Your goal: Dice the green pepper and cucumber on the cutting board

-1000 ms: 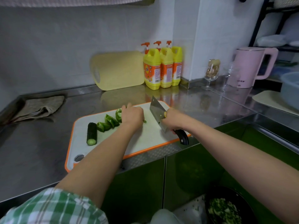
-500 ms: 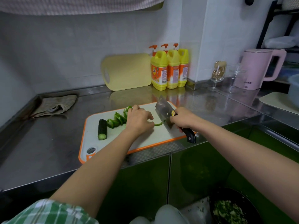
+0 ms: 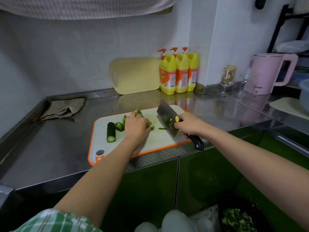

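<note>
Since the cleaver (image 3: 165,114) pulled away from the left hand (image 3: 136,127), a gap has opened between them. A second ago the blade sat right by the knuckles. Now it's tilted and off to the right, with a thin green sliver (image 3: 162,128) lying on the cutting board (image 3: 155,141) in that gap. Reads as one cut done, blade resetting for the next.

Left hand: fingers curled over the green pepper (image 3: 119,126) strips mid-board, holding them down; a few small cut bits at its fingertips.

Right hand (image 3: 189,124): clenched round the cleaver's black handle, choked up near the blade. Green residue on the blade face. Can't tell if the edge touches the board.

Cucumber (image 3: 111,132): a stub lying at the board's left side, just beside the pepper strips, untouched and placed as before.

My read:
- **Status:** pepper is part-way diced and most strips are still long; cucumber not started.
- **Next:** bring the blade back against the left knuckles, fingertips tucked.
- **Risk:** curved strips may rock or slip under the edge.

Board sits at the front edge of the steel desk (image 3: 50,148), and the cleaver handle overhangs it. Dark bowl (image 3: 254,208) of chopped greens below right.
</note>
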Action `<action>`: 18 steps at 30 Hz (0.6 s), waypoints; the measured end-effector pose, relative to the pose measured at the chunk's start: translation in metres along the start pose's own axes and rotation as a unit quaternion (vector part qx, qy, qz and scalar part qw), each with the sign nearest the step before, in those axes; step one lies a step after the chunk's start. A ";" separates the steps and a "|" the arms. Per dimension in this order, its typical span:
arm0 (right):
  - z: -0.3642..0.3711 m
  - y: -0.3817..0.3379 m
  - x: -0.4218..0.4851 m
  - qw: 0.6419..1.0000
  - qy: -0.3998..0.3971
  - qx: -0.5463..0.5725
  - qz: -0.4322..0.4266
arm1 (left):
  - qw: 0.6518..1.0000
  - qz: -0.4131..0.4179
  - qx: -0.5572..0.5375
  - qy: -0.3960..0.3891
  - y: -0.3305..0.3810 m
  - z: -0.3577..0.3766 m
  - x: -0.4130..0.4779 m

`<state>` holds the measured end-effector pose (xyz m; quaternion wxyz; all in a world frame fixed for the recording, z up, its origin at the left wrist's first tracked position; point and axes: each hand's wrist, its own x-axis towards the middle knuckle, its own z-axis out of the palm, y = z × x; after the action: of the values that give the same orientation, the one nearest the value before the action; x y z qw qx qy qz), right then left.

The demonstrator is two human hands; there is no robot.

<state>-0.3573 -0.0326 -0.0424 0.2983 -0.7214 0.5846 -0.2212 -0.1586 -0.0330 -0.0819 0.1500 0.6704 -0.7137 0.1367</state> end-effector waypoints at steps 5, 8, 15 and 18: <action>0.009 -0.008 -0.002 0.996 -0.030 -0.085 -0.006 | 0.996 0.018 -0.042 0.075 0.000 0.005 -0.002; 0.011 -0.010 0.002 0.994 -0.022 -0.104 0.012 | 0.994 0.042 -0.058 0.087 0.004 0.006 -0.004; 0.001 0.000 0.005 0.999 -0.010 0.014 0.034 | 0.990 0.070 -0.090 0.080 0.013 0.014 -0.015; 0.000 -0.009 0.000 1.000 -0.010 0.017 0.016 | 0.989 0.031 -0.123 0.075 0.012 0.017 -0.016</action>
<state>-0.3508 -0.0315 -0.0357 0.3196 -0.7093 0.5889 -0.2189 -0.1706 -0.0241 -0.1036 0.2801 0.6119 -0.7325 0.1025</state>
